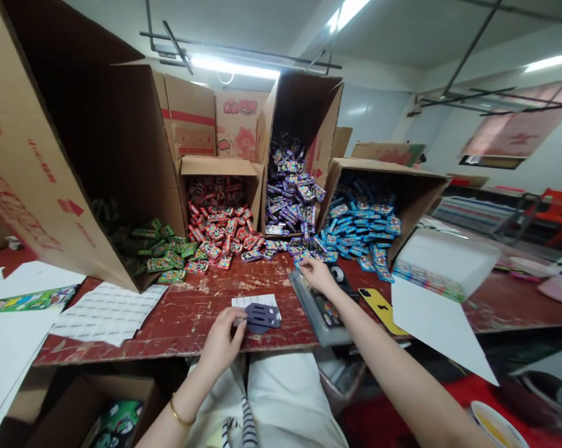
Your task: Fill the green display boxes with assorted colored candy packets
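From the head camera, here's the left hand (225, 334) at the near edge of the red table (187, 311), thumb and fingers closed on the left end of a dark slotted card (263, 316), and that card is our clock centre, lying over a white printed slip (255, 300) that peeks out at twelve. Over to the right hand (315, 274), up around two o'clock, fingertips bunched together at the far end of some clear plastic packaging (311, 314); whether they pinch anything, I cannot tell, the fingers hide it! That packaging runs along three o'clock, well apart from the card, and farther out the same way lies a yellow phone (383, 310), its corner just beside the open white box (467, 261), which has colourful packs inside. And look at the spread beyond: green packets (166, 260) spill from a tall carton (51, 186) at ten, red packets (220, 233) pour out at eleven, purple packets (292, 190) heap up between twelve and one, blue packets (360, 227) tumble between one and two. Out at nine, printed sheets (106, 311) fan across the wood, partly reaching beneath the tall carton's edge.
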The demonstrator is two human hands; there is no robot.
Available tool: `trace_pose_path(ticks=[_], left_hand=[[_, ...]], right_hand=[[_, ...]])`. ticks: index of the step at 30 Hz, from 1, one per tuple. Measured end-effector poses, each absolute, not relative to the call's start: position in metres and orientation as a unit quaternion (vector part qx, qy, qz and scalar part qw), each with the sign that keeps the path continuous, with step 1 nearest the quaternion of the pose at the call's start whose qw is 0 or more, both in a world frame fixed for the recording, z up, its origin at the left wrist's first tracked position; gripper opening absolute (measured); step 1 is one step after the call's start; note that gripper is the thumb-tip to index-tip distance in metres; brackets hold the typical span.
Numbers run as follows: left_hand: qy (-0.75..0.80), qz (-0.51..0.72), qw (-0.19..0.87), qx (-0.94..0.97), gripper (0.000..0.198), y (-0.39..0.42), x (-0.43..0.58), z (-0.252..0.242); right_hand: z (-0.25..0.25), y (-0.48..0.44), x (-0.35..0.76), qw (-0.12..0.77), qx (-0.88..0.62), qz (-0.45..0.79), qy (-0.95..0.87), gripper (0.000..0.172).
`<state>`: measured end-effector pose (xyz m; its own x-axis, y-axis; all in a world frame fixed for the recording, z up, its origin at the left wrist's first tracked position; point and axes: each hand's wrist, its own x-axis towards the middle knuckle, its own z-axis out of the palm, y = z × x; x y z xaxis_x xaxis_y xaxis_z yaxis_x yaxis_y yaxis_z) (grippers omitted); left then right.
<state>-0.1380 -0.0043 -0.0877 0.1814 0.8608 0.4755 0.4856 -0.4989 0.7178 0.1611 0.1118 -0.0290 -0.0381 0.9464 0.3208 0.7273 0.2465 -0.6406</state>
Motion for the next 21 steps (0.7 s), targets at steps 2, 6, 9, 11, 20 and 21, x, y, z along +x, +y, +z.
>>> trace_pose_path(ticks=[2, 6, 9, 11, 20, 21], left_hand=[[0.456, 0.455, 0.203, 0.738, 0.016, -0.006, -0.137, -0.084], [0.461, 0.472, 0.187, 0.728, 0.019, -0.009, -0.137, -0.069], [0.454, 0.478, 0.196, 0.727, 0.022, -0.005, -0.141, -0.055], [0.446, 0.472, 0.181, 0.739, 0.022, 0.005, -0.148, -0.051], [0.350, 0.355, 0.179, 0.848, 0.023, 0.005, -0.068, -0.084], [0.314, 0.332, 0.185, 0.870, 0.027, -0.001, -0.044, -0.089]], right_hand=[[-0.025, 0.105, 0.170, 0.343, -0.590, 0.159, -0.714, 0.011], [-0.020, 0.089, 0.166, 0.323, -0.563, 0.176, -0.740, 0.008], [-0.022, 0.092, 0.166, 0.321, -0.564, 0.176, -0.740, 0.010], [-0.027, 0.104, 0.176, 0.320, -0.572, 0.175, -0.734, 0.011], [-0.035, 0.146, 0.253, 0.286, -0.618, 0.170, -0.713, 0.014], [-0.035, 0.147, 0.253, 0.270, -0.615, 0.175, -0.720, 0.012]])
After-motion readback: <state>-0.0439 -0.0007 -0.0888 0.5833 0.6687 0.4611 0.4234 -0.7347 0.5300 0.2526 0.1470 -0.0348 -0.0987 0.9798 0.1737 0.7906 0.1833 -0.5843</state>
